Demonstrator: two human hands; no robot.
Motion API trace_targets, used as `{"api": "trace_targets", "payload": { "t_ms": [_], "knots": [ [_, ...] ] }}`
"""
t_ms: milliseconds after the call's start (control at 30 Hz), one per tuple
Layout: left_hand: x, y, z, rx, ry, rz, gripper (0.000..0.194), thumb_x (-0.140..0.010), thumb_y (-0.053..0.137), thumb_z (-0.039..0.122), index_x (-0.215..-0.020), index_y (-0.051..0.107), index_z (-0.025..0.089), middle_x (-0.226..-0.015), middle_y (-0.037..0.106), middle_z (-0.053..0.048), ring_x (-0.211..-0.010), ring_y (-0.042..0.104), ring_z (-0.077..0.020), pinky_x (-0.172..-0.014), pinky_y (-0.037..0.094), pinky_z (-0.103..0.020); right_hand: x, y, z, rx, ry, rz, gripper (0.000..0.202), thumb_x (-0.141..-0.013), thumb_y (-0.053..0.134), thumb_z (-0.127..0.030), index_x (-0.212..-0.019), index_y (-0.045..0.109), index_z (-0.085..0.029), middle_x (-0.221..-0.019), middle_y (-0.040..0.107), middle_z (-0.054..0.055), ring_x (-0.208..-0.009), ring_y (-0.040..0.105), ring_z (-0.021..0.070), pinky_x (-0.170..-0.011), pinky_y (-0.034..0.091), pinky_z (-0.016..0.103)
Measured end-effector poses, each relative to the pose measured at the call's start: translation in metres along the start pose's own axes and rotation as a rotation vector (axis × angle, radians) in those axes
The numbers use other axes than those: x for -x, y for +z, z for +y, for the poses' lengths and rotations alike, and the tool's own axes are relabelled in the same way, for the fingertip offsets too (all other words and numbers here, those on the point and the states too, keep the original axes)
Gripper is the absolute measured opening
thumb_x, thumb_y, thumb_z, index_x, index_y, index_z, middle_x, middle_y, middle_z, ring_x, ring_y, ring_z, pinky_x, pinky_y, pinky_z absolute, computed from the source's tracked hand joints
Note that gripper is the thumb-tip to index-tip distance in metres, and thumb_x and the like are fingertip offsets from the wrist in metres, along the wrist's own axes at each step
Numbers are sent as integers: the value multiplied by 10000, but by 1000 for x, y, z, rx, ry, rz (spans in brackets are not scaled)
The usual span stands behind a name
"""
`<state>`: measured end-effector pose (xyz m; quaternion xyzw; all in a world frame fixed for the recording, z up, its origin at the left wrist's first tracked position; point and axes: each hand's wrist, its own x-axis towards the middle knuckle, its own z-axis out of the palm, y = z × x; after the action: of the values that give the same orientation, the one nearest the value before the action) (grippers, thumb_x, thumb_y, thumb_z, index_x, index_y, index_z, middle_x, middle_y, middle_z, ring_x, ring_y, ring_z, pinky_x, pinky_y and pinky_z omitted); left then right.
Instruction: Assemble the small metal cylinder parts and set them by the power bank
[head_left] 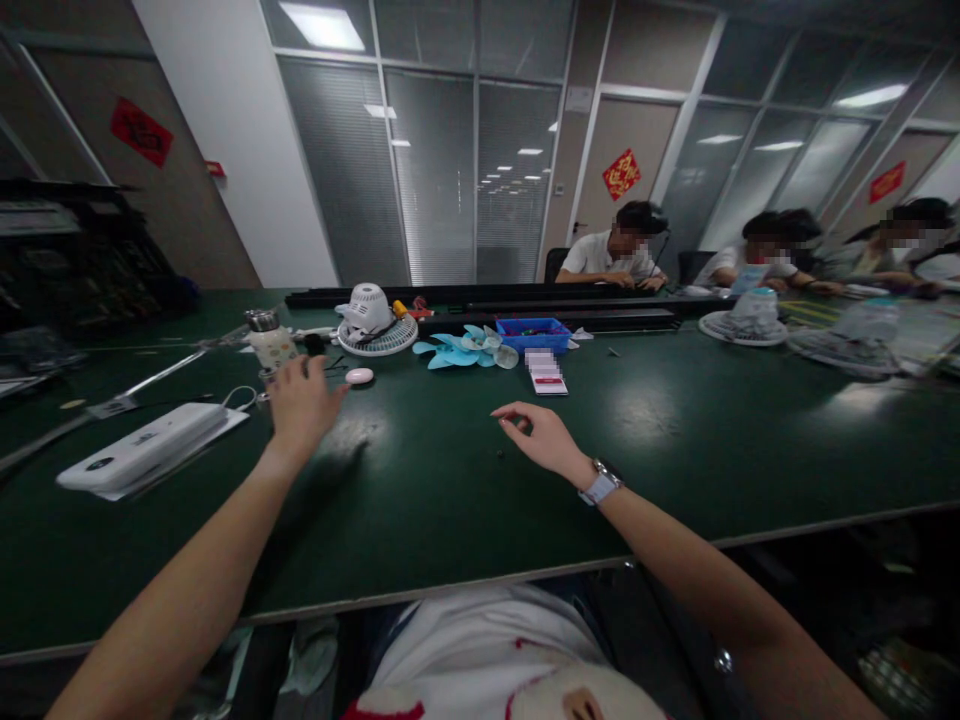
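My left hand (301,402) is raised over the left part of the green table, its fingers spread and nothing held. Just behind it stands a patterned bottle with a metal lid (268,338), partly hidden by the fingers. A pink oval case (359,376) lies right of that hand. My right hand (546,438) is low over the middle of the table, fingers loosely curved with a gap between thumb and fingers, holding nothing visible. A watch is on that wrist. Beyond the right hand lies a phone (546,372), its screen lit.
A long white device (150,448) lies at the left. Farther back are a white fan part (367,318), blue fan blades (465,348) and a blue tray (534,336) with small parts. Long black bars run behind them. Several people sit across the table; more fan parts (742,325) stand at right.
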<state>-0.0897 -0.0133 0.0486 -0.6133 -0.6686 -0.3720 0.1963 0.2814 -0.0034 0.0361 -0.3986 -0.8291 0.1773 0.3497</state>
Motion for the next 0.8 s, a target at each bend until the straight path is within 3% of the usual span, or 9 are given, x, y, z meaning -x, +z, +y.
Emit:
{"api": "trace_targets", "payload": {
  "t_ms": [67,133,200,267,567,800],
  "knots": [
    [16,6,48,125,222,-190,652,-896,426,599,-1279,522,80,-1307,503,-208,-1247,433,-368,-1007,362,-518,-1,1,1,-9,8,62,222,-881,544,-251,-1047,691,-233,-943,710,24,-716,609,133,-680,472,266],
    [38,11,89,245,486,-412,601,-913,434,577,-1348,481,165,-1408,448,-150,-1318,391,-303,-1070,350,-470,-2,2,2,-14,12,109,215,-876,540,-241,-1026,693,-228,-938,712,24,-708,613,135,-680,475,268],
    [59,14,118,309,707,-603,634,-903,451,588,-1438,390,253,-1519,319,-101,-1402,277,-298,-1102,324,-471,-3,2,2,-24,10,131,214,-874,534,-238,-1018,691,-222,-952,716,27,-697,617,135,-668,479,266],
    [73,15,133,337,819,-703,639,-911,447,577,-1474,335,297,-1559,239,-77,-1434,207,-300,-1117,301,-483,-3,3,1,-36,9,131,217,-873,529,-236,-1018,690,-219,-977,717,30,-691,620,134,-670,486,268],
    [74,17,136,373,900,-734,477,-984,378,412,-1423,443,238,-1503,366,-70,-1412,288,-226,-1147,282,-408,-2,7,3,-37,7,79,218,-855,544,-213,-1011,695,-226,-977,718,26,-742,625,140,-717,491,275],
    [73,20,139,381,852,-677,446,-990,370,393,-1373,501,207,-1388,516,-89,-1333,409,-223,-1092,336,-403,-2,7,4,-24,30,81,223,-851,545,-218,-1014,697,-220,-943,722,35,-701,613,139,-678,483,274]
  ]
}}
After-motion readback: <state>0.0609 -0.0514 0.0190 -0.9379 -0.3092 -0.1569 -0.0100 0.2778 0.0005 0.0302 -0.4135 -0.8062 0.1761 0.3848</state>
